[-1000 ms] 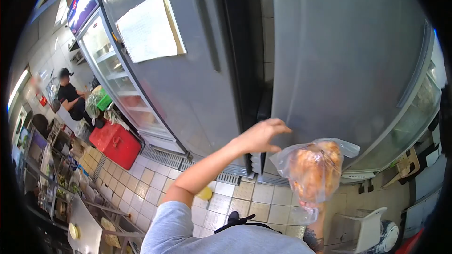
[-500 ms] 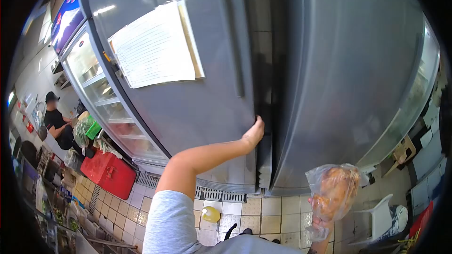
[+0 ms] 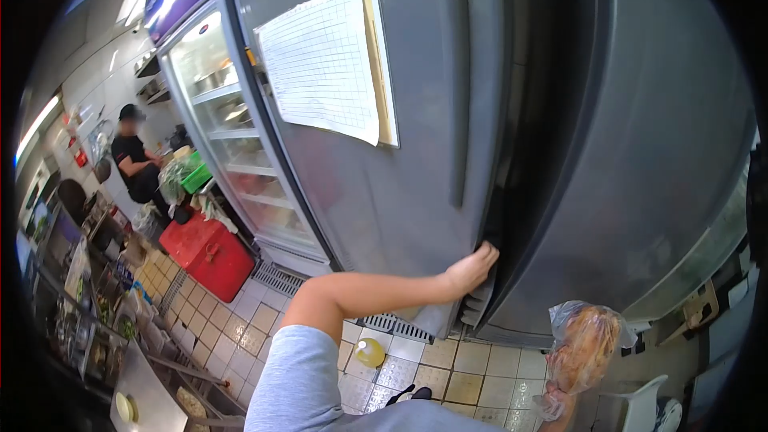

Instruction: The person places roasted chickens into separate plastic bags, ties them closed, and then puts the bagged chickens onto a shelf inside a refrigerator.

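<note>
My left hand [image 3: 472, 272] reaches across to the edge of a tall grey fridge door [image 3: 376, 192], its fingers curled at the door's side edge. Papers with a ruled grid [image 3: 320, 64] hang on that door. At the lower right my right hand [image 3: 558, 402] is wrapped round the gathered neck of a clear plastic bag [image 3: 588, 348] with orange-brown food inside. A second large grey metal cabinet [image 3: 624, 152] stands to the right, beyond a dark gap.
A glass-door display fridge [image 3: 240, 128] stands left, with a red box [image 3: 210, 256] before it. Further back a person in black [image 3: 136, 160] works beside a green basket [image 3: 196, 176]. A yellow-filled container [image 3: 370, 352] stands on the tiled floor, and a white chair [image 3: 640, 404] at lower right.
The view has turned, so the fridges and papers appear further right. My left hand stays at the door edge, and my right hand still holds the bag.
</note>
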`<state>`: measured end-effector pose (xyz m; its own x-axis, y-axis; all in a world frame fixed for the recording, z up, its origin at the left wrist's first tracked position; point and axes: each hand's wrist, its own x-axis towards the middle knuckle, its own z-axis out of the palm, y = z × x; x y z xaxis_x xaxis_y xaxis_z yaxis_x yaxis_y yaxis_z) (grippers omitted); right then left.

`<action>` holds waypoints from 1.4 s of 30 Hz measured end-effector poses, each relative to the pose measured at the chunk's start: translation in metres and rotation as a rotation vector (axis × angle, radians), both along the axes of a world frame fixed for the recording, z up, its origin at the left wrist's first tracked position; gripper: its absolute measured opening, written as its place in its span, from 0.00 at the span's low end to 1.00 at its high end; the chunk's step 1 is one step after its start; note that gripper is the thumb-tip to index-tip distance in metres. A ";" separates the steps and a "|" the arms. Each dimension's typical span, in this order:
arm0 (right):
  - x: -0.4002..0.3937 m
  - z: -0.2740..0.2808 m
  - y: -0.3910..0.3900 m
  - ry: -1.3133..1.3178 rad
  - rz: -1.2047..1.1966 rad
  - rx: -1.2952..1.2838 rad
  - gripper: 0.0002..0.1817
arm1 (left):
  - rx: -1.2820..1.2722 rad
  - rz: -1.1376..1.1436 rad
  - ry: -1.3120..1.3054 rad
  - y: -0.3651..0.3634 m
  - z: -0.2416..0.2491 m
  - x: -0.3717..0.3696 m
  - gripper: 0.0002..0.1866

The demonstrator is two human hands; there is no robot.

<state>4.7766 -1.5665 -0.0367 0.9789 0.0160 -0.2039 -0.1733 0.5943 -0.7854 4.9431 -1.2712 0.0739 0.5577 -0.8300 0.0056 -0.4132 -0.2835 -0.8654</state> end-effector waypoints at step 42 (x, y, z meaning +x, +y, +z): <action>0.167 -0.082 0.388 0.039 0.598 0.257 0.35 | -2.504 0.213 -0.670 0.583 -0.046 -0.280 0.33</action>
<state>4.9437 -1.1789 -0.1183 0.7781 0.6085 -0.1561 -0.5577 0.5548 -0.6174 4.6628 -0.6877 0.0280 0.1332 0.8922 0.4316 -0.2345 -0.3948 0.8883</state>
